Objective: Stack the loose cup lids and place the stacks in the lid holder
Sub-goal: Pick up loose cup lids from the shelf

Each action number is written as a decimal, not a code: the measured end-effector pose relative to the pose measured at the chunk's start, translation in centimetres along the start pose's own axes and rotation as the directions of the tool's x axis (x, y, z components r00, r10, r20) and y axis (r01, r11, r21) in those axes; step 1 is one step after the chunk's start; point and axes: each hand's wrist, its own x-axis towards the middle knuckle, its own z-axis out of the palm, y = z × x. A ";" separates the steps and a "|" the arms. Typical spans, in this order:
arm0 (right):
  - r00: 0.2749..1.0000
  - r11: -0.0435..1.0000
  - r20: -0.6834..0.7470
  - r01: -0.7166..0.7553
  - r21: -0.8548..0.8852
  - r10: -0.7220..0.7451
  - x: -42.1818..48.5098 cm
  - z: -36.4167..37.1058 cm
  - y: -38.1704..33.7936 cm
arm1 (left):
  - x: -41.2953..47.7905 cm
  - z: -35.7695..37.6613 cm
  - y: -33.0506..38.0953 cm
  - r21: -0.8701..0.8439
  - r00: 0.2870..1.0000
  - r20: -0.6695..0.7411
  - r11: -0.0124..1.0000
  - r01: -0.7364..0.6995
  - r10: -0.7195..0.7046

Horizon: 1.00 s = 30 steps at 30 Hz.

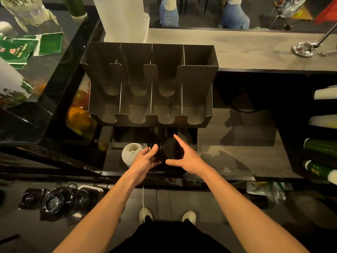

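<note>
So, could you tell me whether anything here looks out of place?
Black plastic containers lie jumbled at lower left, seemingly on the floor, and a small yellowish speck sits in one bottom slot of the lid holder.

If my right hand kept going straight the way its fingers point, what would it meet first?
Most likely the lid holder: the right hand, against the stack of black lids, points its forefinger at the holder's dark lower tier just beyond. Depth is unclear.
</note>
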 end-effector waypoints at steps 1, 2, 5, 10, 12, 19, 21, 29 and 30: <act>1.000 1.000 0.003 0.004 -0.015 -0.004 -0.1 -0.3 0.1 | 0.1 0.2 -0.1 0.010 1.000 -0.013 1.000 0.006 -0.006; 1.000 1.000 0.003 0.009 -0.029 -0.009 -0.1 -0.7 0.3 | 0.1 0.4 -0.2 0.020 0.999 -0.033 1.000 0.009 -0.008; 0.998 0.997 0.044 0.057 -0.058 -0.055 -0.1 -1.8 1.0 | 0.4 1.2 -0.6 0.054 0.996 -0.084 0.999 0.003 0.002; 0.995 0.997 0.100 0.009 -0.082 -0.001 -0.4 -3.0 2.1 | 0.6 3.0 -1.6 0.214 0.999 -0.045 0.977 -0.020 0.031; 0.998 0.989 0.047 -0.025 -0.145 0.032 -1.0 -2.9 2.3 | 0.6 3.8 -2.3 0.214 0.998 -0.031 0.976 -0.038 0.046; 0.986 0.961 -0.157 0.018 -0.276 -0.064 -2.4 -4.3 5.3 | 1.9 6.8 -4.6 0.310 0.990 -0.129 0.951 -0.018 0.061; 0.989 0.960 -0.143 0.008 -0.280 -0.050 -2.8 -5.7 6.4 | 2.5 7.2 -4.9 0.374 0.982 -0.173 0.928 -0.007 0.077; 0.985 0.906 -0.172 -0.079 -0.415 0.007 -2.6 -9.2 9.9 | 3.9 10.3 -6.1 0.417 0.974 -0.207 0.909 0.006 0.089; 0.985 0.900 -0.169 -0.093 -0.427 0.021 -2.5 -9.3 10.4 | 4.0 10.5 -6.4 0.393 0.973 -0.215 0.919 0.011 0.080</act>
